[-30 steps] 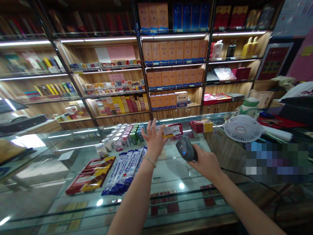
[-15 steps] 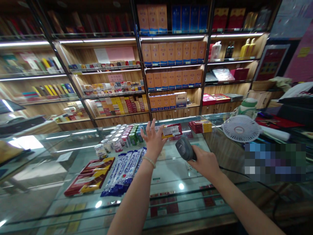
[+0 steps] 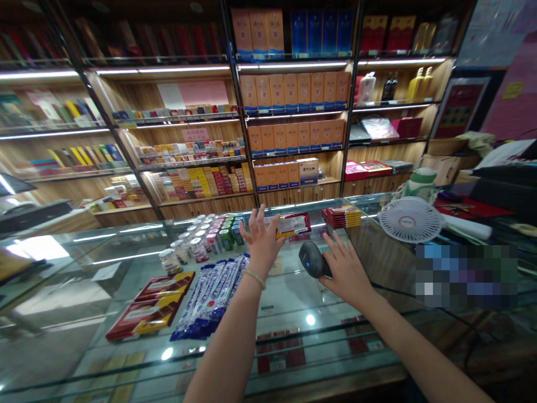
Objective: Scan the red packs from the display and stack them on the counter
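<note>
My left hand [image 3: 262, 243] has its fingers spread over the near-left end of a red and yellow packaged bar [image 3: 296, 224], whose white barcode label faces up. My right hand [image 3: 346, 268] has its fingers stretched apart beside a dark barcode scanner [image 3: 314, 259]. The scanner's handle meets the thumb side of that hand, and a blue light shows on its head. Blue and white long packets [image 3: 213, 294] lie left of my left forearm, with red and yellow chocolate packs [image 3: 153, 305] farther left.
Small jars and tubs [image 3: 201, 246] stand in rows behind the packets. A stack of red and yellow bars [image 3: 342, 216] sits at the counter's back, near a white fan [image 3: 411, 220]. A black cable [image 3: 396, 289] runs right. Stocked shelves line the wall beyond the glass counter [image 3: 289, 296].
My right hand's fingers have loosened from around the scanner and spread out. The scanner head has turned, and its blue light now shows. My left hand stays at the bar.
</note>
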`<control>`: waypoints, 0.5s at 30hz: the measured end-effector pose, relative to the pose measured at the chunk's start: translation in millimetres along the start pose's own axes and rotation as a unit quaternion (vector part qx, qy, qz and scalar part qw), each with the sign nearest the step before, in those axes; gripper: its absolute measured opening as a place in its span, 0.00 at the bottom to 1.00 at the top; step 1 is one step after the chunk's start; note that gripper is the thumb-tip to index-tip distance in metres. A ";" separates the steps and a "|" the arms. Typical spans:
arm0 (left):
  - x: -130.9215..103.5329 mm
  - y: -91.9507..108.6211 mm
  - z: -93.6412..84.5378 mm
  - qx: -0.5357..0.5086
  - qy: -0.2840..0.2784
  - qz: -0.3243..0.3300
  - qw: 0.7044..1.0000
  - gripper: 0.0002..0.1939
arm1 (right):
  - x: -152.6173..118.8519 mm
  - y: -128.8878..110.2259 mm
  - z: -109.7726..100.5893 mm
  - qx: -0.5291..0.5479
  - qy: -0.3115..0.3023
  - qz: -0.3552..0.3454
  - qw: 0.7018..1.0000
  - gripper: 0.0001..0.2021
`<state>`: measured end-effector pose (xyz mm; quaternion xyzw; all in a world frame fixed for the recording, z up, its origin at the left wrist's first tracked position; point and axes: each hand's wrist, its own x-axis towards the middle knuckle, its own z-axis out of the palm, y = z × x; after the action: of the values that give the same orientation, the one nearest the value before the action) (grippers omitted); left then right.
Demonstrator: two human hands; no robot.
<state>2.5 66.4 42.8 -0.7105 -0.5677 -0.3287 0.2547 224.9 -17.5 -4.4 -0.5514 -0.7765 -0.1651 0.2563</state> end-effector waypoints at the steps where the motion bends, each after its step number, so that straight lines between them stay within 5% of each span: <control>1: 0.1 0.1 -0.4 -0.001 -0.001 0.000 1.000 0.36 | 0.1 -0.6 -0.9 0.001 -0.006 0.000 1.000 0.14; 15: 0.3 2.5 -2.6 0.001 -0.009 0.001 1.000 0.35 | -2.7 4.1 -10.9 0.057 -0.139 -0.070 0.986 0.25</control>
<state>4.6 64.1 44.8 -0.7137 -0.5694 -0.3218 0.2507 231.8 -24.0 2.7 -0.4979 -0.8492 -0.0600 0.1652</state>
